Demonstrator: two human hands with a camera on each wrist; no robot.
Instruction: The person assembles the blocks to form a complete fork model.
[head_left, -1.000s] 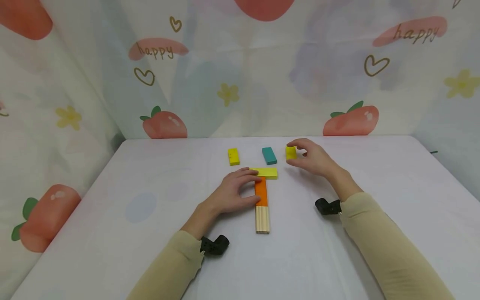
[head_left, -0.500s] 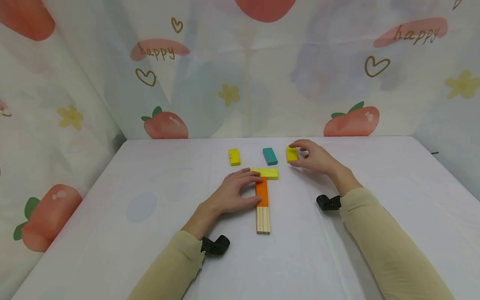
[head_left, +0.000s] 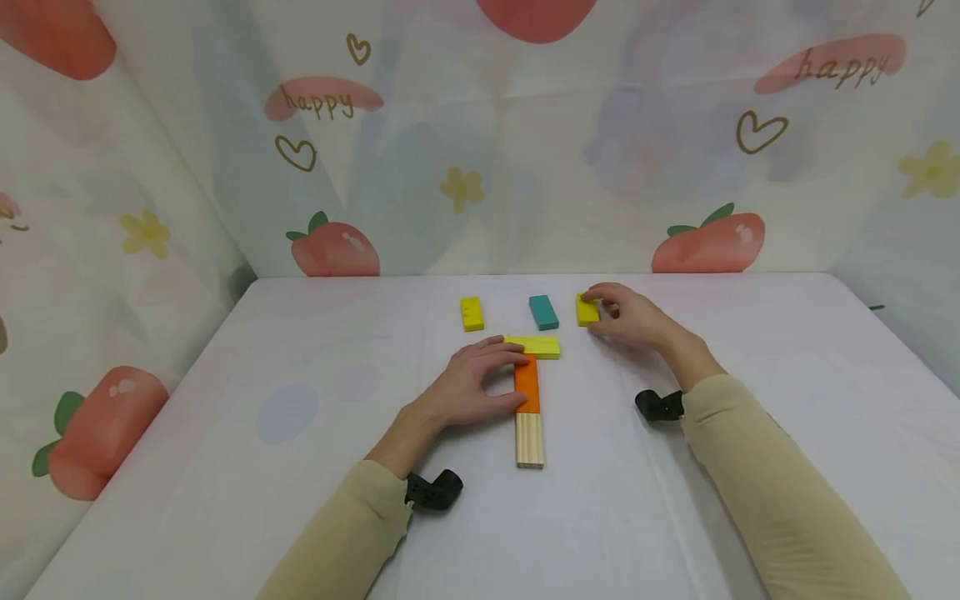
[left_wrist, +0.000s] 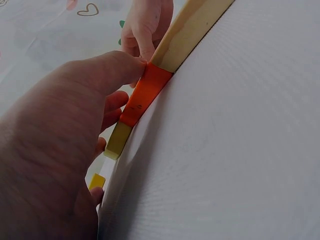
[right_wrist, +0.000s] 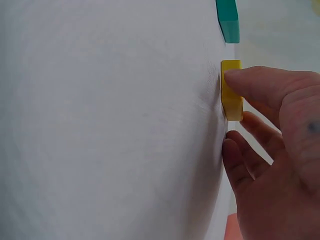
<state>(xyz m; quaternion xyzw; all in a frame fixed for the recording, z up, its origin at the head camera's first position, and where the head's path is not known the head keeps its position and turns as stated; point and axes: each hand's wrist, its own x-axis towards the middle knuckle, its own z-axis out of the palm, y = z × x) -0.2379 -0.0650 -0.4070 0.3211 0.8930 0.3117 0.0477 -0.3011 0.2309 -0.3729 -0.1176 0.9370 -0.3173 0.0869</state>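
Note:
My left hand [head_left: 480,382] reaches over the row of wooden blocks, its thumb and fingertips at the two ends of the orange block [head_left: 527,385]. A pale, bare-wood block [head_left: 529,442] adjoins the orange one at its near end. Across its far end lies a yellow-green block [head_left: 542,347], partly under my left fingers. At the back right, my right hand [head_left: 630,317] holds a small yellow block [right_wrist: 231,95] between thumb and fingers. That block rests on the table, and its right side is partly hidden by the fingers.
A teal block [head_left: 543,312] lies left of the right hand, and another yellow block [head_left: 472,314] farther left. White cloth covers the table [head_left: 337,517]. A printed curtain [head_left: 525,150] stands along its back edge. A black camera [head_left: 435,490] sits on the left wrist.
The right thumb and fingertips have shifted slightly right along the yellow block, so more of it shows. Left hand and other blocks keep their places; the whole head view has drifted a little.

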